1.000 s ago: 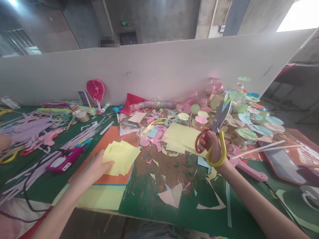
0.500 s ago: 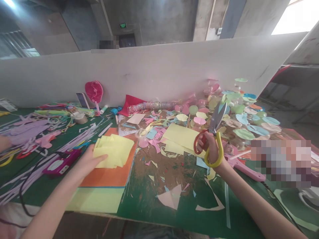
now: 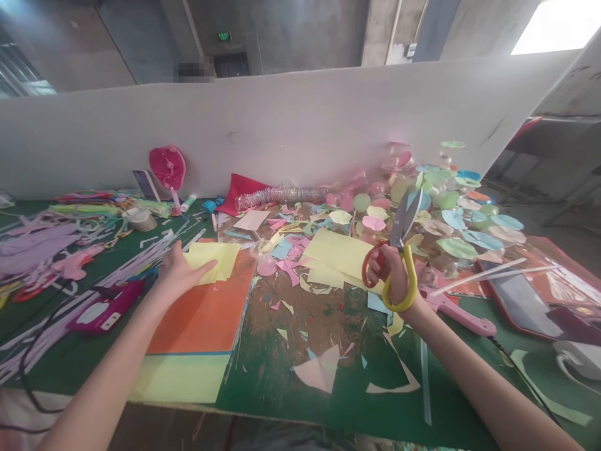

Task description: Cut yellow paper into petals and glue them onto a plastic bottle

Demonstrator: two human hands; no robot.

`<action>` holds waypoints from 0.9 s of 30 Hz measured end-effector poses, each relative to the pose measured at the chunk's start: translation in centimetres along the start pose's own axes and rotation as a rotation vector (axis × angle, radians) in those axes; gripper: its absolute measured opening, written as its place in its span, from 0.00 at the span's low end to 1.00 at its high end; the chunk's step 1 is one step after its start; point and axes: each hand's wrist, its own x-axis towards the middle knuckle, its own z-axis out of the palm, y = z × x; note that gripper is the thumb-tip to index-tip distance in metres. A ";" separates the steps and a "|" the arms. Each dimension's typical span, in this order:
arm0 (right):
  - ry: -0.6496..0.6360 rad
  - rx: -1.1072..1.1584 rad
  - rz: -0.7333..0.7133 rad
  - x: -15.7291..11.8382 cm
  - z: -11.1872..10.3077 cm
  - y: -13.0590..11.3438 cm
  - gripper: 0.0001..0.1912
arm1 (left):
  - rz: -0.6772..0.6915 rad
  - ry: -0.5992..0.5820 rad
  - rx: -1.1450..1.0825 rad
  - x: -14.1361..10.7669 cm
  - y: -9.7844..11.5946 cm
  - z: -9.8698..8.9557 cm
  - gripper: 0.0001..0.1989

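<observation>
Red-yellow scissors (image 3: 404,220) in right hand (image 3: 395,274); green sign (image 3: 224,36) unreadable.

- Bare concrete walls (image 3: 300,37) are enclosing a craft workshop, where a green sign (image 3: 224,36) is glowing.
- Paper scraps (image 3: 323,371), scissors (image 3: 404,219) and a pink corded tool (image 3: 462,315) are crowding a scuffed worktable (image 3: 267,382).

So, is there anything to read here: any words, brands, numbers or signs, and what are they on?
No text can be read for certain.
Lit green sign on the far wall: too small.
White label on the magenta plastic box: too blurred.
Phone leaning against the white partition: nothing legible.
Scissors with red and yellow handles: no lettering visible.
</observation>
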 end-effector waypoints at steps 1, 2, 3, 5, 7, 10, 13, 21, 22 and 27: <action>-0.001 -0.001 0.000 0.0 0.0 0.0 0.23 | -0.006 -0.010 0.017 -0.6 0.6 0.2 0.53; -0.002 -0.002 0.005 -0.1 0.1 0.0 0.23 | -0.007 -0.013 0.033 -1.2 1.2 0.3 0.54; -0.004 -0.002 0.014 -0.1 0.2 -0.1 0.23 | 0.004 0.003 0.054 -1.8 1.8 0.5 0.54; -0.002 -0.002 0.036 -0.2 0.3 -0.1 0.23 | 0.065 0.083 0.102 -2.6 2.8 0.9 0.53; 0.002 -0.001 0.048 -0.2 0.3 0.0 0.23 | 0.132 0.151 0.128 -2.8 3.4 1.5 0.51; 0.004 -0.004 0.033 -0.1 0.2 0.2 0.23 | 0.128 0.115 0.119 -2.4 3.9 2.4 0.53; -0.004 -0.007 0.007 0.0 0.0 0.5 0.23 | 0.082 0.047 0.118 -1.6 3.8 3.1 0.55; 0.005 -0.021 0.007 0.0 0.2 0.4 0.22 | 0.080 0.026 0.056 -0.7 2.7 3.0 0.47; 0.007 -0.025 0.009 0.0 0.3 0.3 0.23 | 0.081 0.034 0.059 -0.6 2.4 3.1 0.46; 0.013 -0.040 0.019 -0.1 0.4 0.0 0.23 | 0.078 0.066 0.078 -0.2 1.8 3.4 0.44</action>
